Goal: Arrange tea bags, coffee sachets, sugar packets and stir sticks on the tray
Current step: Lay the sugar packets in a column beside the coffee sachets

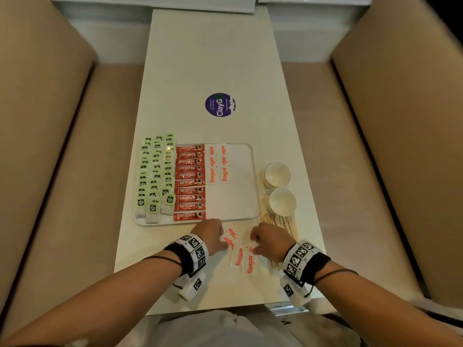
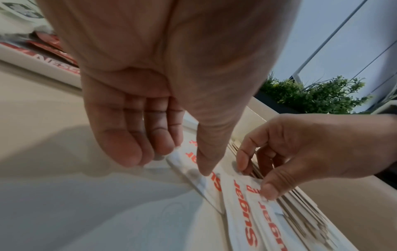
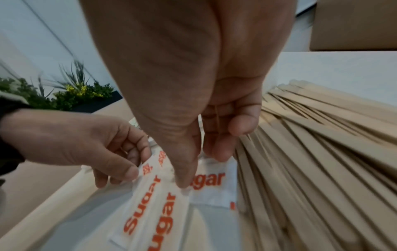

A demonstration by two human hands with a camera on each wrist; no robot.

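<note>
A white tray (image 1: 240, 196) holds rows of green tea bags (image 1: 155, 176), a column of red coffee sachets (image 1: 190, 182) and two short columns of sugar packets (image 1: 218, 164). Loose sugar packets (image 1: 239, 256) lie on the table in front of the tray. My left hand (image 1: 220, 242) pinches the end of one loose sugar packet (image 2: 193, 156) between thumb and fingers. My right hand (image 1: 255, 244) pinches the end of another sugar packet (image 3: 210, 183). A fan of wooden stir sticks (image 1: 285, 222) lies partly under my right hand.
Two white cups (image 1: 277, 174) (image 1: 282, 202) stand right of the tray, by the stir sticks. A round purple sticker (image 1: 220, 104) sits mid-table. Beige sofa seats (image 1: 62, 171) flank the narrow white table (image 1: 208, 58). A green plant (image 2: 311, 95) stands beyond.
</note>
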